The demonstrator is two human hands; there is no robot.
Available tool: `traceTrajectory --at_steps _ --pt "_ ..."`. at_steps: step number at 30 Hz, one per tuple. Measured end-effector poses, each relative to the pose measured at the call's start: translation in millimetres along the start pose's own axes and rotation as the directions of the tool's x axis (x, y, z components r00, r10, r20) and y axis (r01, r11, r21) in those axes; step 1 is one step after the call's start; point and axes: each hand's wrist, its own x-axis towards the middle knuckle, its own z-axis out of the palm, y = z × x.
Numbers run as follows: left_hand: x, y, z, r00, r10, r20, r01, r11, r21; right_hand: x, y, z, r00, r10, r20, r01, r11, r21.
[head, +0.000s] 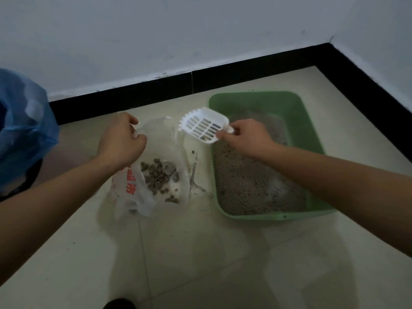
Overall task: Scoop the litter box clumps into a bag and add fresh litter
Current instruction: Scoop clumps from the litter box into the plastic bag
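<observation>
Scoop (204, 126), slotted white plastic, in right hand (247, 137).

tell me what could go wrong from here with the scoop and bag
1. Only the left hand holds the plastic bag open, by one edge; its limp mouth could sag shut over the clumps inside.
2. The right hand holds the slotted scoop above the gap between bag and green litter box, where spilled litter already lies on the floor; more may drop there.
</observation>
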Motion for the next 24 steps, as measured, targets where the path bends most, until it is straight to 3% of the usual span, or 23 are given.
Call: traceTrajectory --at_steps 3,6,8,10,14,16,20,24 --pt "-6.7 18.6 5.6 0.962 0.254 -0.105 -0.233 0.956 0.176 -6.9 41.3 -34.8 0.993 0.055 -0.107 -0.061 0.997 -0.05" --pt "-11.6 44.1 24.3 0.908 0.411 -0.084 -0.393 0.904 0.169 -13.1 83.7 -67.7 0.963 0.107 -0.249 -0.147 0.978 -0.148" --pt "-15.3 65.9 41.7 0.941 0.336 0.045 -0.338 0.94 0.053 -19.0 108.8 -85.7 0.914 0.191 -0.358 -0.263 0.951 -0.164" --pt "-18.1 86.6 59.7 0.95 0.188 0.25 -0.191 0.982 -0.011 -25.1 129.0 -96.4 0.859 0.301 -0.414 -0.394 0.905 -0.16" --pt "-23.3 105.0 97.5 0.8 -0.011 0.599 0.018 1.0 -0.006 -26.2 156.3 -90.6 0.848 0.433 -0.307 -0.461 0.887 -0.024" --pt "-23.1 103.5 110.6 0.785 -0.027 0.619 0.032 0.999 0.003 -21.3 159.3 -85.0 0.842 0.442 -0.31 -0.456 0.89 0.03" --pt "-17.7 104.0 119.2 0.847 -0.03 0.531 0.006 0.999 0.047 -1.8 156.8 -84.1 0.809 0.465 -0.36 -0.451 0.883 0.129" --pt "-6.3 103.1 126.0 0.886 -0.101 0.453 0.116 0.993 -0.005 32.0 148.7 -90.9 0.844 0.383 -0.374 -0.321 0.921 0.219"
